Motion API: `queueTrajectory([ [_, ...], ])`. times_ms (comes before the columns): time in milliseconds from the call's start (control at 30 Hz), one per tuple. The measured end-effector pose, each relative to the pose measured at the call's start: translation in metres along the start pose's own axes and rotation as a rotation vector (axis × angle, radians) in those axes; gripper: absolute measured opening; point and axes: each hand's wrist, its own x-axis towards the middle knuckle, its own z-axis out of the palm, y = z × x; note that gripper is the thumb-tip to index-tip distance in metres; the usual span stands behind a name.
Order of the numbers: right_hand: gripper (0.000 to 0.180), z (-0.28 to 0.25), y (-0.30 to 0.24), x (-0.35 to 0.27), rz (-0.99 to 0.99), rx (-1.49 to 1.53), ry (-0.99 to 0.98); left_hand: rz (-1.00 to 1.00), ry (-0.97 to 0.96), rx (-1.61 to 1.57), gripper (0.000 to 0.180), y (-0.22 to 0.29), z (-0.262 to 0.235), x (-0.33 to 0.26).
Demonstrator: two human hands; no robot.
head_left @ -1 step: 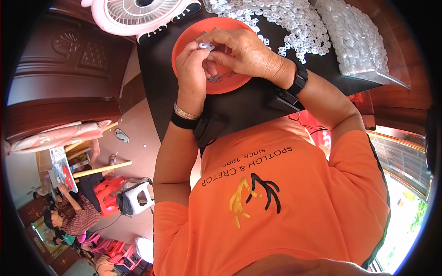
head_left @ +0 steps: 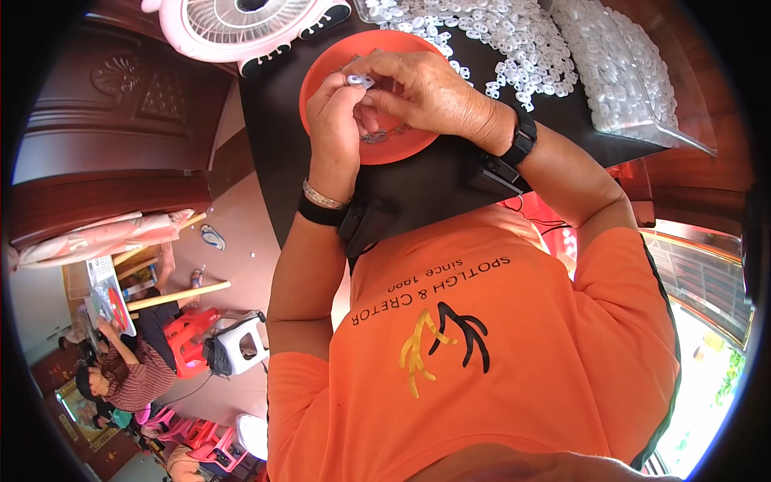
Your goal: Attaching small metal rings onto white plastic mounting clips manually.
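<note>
Above an orange-red plastic bowl (head_left: 321,64) on the black table, my two hands meet. A small white plastic piece with holes (head_left: 360,81) is pinched between the thumb and fingers of my left hand (head_left: 336,120). My right hand (head_left: 430,90) curls in from the right, its thumb and fingers closed close against that piece; whatever they grip is hidden. Small metal-grey parts (head_left: 374,137) lie in the bowl beneath my fingers. Both wrists wear black bands, and a bracelet circles the left one.
Many loose white plastic pieces (head_left: 522,48) spread behind the bowl. A clear bag (head_left: 626,72) packed with similar pieces lies at the right. A pink-and-white fan (head_left: 249,32) stands back left. Far left, a seated person (head_left: 136,377) works at another table near red and white stools (head_left: 241,344).
</note>
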Motion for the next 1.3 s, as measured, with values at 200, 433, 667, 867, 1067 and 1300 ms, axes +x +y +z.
queueTrajectory([
  [200,0.035,0.0005,0.0022,-0.0006,-0.017,-0.025,0.001,-0.029,-0.012,0.075,0.018,0.0043,0.0025,-0.0012],
  [433,0.036,0.0008,0.0017,0.0002,-0.009,-0.024,-0.014,-0.026,-0.031,0.115,0.021,0.0029,0.0002,-0.0013],
  [667,0.032,0.0043,0.0064,0.0002,-0.083,-0.024,0.055,-0.02,-0.037,0.117,0.021,0.0053,0.0023,-0.0019],
  [867,0.038,0.0023,0.0067,-0.0012,-0.013,-0.065,-0.018,-0.038,-0.046,0.139,0.021,0.0055,0.0019,-0.0019],
  [1067,0.034,0.001,0.0052,-0.0003,-0.007,-0.057,-0.027,-0.045,-0.049,0.133,0.021,0.0029,0.0009,-0.0004],
  [1300,0.033,0.0021,0.0051,-0.0002,0.036,-0.052,-0.045,-0.017,-0.015,0.069,0.016,0.0022,0.0024,0.0014],
])
